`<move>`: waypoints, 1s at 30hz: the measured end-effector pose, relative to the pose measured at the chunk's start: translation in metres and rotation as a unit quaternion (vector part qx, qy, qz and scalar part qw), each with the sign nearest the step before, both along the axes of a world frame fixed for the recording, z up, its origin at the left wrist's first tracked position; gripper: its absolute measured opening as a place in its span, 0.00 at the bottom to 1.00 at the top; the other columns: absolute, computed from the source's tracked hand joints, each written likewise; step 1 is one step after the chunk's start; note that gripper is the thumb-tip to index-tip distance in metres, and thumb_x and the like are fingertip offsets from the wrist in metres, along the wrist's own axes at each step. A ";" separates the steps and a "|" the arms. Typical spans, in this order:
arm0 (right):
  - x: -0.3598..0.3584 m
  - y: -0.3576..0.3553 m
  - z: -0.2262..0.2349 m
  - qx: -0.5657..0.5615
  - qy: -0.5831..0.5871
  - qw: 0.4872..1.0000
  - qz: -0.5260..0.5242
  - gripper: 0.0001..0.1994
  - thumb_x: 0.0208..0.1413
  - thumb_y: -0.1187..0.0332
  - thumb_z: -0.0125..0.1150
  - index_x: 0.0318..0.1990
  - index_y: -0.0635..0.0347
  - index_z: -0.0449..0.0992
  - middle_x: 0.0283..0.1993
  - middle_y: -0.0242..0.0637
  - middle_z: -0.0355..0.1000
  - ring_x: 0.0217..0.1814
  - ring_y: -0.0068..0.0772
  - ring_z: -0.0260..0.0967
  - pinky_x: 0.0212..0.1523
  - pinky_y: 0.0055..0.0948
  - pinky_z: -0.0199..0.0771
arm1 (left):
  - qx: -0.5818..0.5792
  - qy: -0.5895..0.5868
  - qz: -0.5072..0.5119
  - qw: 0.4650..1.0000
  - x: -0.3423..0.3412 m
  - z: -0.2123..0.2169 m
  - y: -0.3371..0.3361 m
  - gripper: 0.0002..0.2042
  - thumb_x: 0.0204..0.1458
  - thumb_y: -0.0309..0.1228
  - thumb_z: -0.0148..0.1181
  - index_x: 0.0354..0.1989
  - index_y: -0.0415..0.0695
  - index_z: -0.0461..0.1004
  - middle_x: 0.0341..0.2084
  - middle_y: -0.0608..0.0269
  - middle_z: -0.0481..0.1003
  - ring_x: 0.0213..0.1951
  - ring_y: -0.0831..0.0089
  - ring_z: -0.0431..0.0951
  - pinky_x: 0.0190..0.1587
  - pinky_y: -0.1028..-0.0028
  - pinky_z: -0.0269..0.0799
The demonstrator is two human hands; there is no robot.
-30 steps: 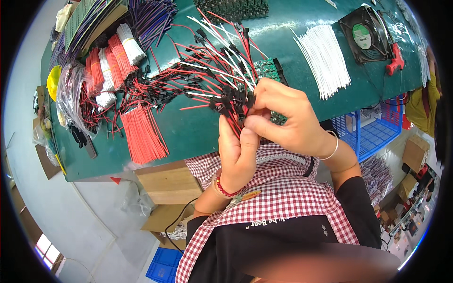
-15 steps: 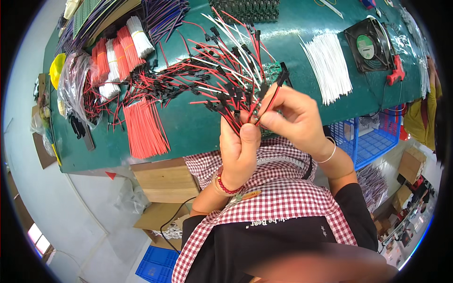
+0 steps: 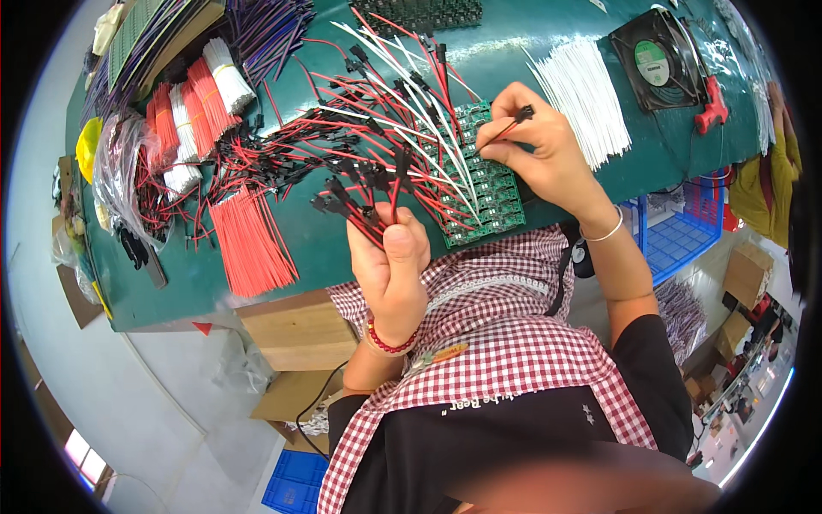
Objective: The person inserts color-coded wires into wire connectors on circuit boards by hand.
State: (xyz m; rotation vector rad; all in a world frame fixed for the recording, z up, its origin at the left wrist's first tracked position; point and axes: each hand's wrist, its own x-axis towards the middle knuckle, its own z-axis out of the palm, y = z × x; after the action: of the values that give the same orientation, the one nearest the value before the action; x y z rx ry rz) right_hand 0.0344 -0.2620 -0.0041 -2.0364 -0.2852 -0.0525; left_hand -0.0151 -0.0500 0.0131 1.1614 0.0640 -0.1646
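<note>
in the head view, the only 1 here, i see a person working with 2 bare hands at a green surface. the left hand is closed on a bunch of leads, held between thumb and fingers, and their black plugs stand up above it. the right hand is narrow: thumb and forefinger pinch 1 single lead, its plug pointing up and to the right, its other end directed toward the board. the green circuit board lies on the surface, just beside the right hand. red and white wires spread across its left part; which of them are fastened there, i cannot tell.

just beyond the right hand lies a pile of white wires; on the left side, well apart from the board, rests a sheaf of red wires.

by my judgement, the step in hand is the placing of 1 lead at the board, while the left hand has the supply ready. this calls for a fine, steady pinch: the free end must meet its right spot, without pulling the neighbouring wires. whether this end touches the board is too small to tell.
</note>
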 end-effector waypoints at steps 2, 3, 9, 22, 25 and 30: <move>-0.001 0.003 -0.007 0.011 0.006 1.000 -0.008 0.07 0.46 0.77 0.66 0.35 0.65 0.79 0.35 0.38 0.63 0.36 0.35 0.69 0.39 0.28 0.70 | -0.002 -0.010 0.002 1.000 -0.001 -0.001 0.000 0.07 0.65 0.33 0.48 0.43 0.43 0.63 0.20 0.72 0.58 0.18 0.86 0.50 0.19 0.81 0.43; -0.002 0.003 -0.009 0.004 0.005 1.000 -0.012 0.07 0.45 0.77 0.66 0.34 0.65 0.79 0.34 0.38 0.63 0.35 0.35 0.68 0.39 0.29 0.70 | -0.006 -0.014 -0.006 1.000 -0.001 -0.001 0.000 0.07 0.65 0.33 0.48 0.43 0.43 0.63 0.19 0.72 0.58 0.18 0.86 0.50 0.19 0.81 0.43; -0.002 0.004 -0.015 0.025 -0.001 1.000 -0.017 0.06 0.45 0.78 0.66 0.32 0.68 0.77 0.33 0.38 0.62 0.33 0.36 0.68 0.36 0.30 0.70 | -0.001 -0.009 -0.008 1.000 -0.001 -0.001 0.000 0.08 0.65 0.34 0.48 0.43 0.43 0.63 0.19 0.72 0.57 0.18 0.85 0.50 0.19 0.81 0.43; -0.004 0.010 -0.007 -0.115 -0.130 0.985 -0.014 0.05 0.43 0.76 0.65 0.29 0.63 0.75 0.33 0.36 0.65 0.34 0.38 0.68 0.35 0.35 0.66 | 0.006 -0.010 0.008 1.000 -0.003 -0.002 -0.002 0.07 0.65 0.33 0.47 0.43 0.42 0.64 0.19 0.72 0.57 0.18 0.86 0.50 0.19 0.81 0.42; -0.007 0.015 -0.004 -0.151 -0.129 0.980 -0.013 0.07 0.42 0.76 0.67 0.29 0.62 0.75 0.33 0.38 0.66 0.36 0.39 0.67 0.38 0.33 0.66 | 0.001 -0.013 -0.010 1.000 -0.003 -0.003 -0.001 0.07 0.65 0.33 0.47 0.43 0.42 0.64 0.19 0.72 0.57 0.18 0.86 0.50 0.19 0.81 0.43; -0.003 0.019 -0.006 -0.170 -0.139 0.976 -0.006 0.06 0.44 0.74 0.66 0.28 0.61 0.74 0.32 0.35 0.65 0.35 0.36 0.67 0.36 0.34 0.63 | -0.004 -0.022 -0.029 0.999 -0.006 -0.005 -0.002 0.07 0.65 0.32 0.47 0.44 0.43 0.64 0.21 0.71 0.59 0.18 0.85 0.51 0.18 0.82 0.44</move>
State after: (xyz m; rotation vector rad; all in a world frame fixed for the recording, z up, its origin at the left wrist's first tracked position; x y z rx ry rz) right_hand 0.0315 -0.2434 -0.0102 -2.3731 -0.4842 -0.3163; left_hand -0.0210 -0.0521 0.0086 1.1599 -0.0096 -0.1908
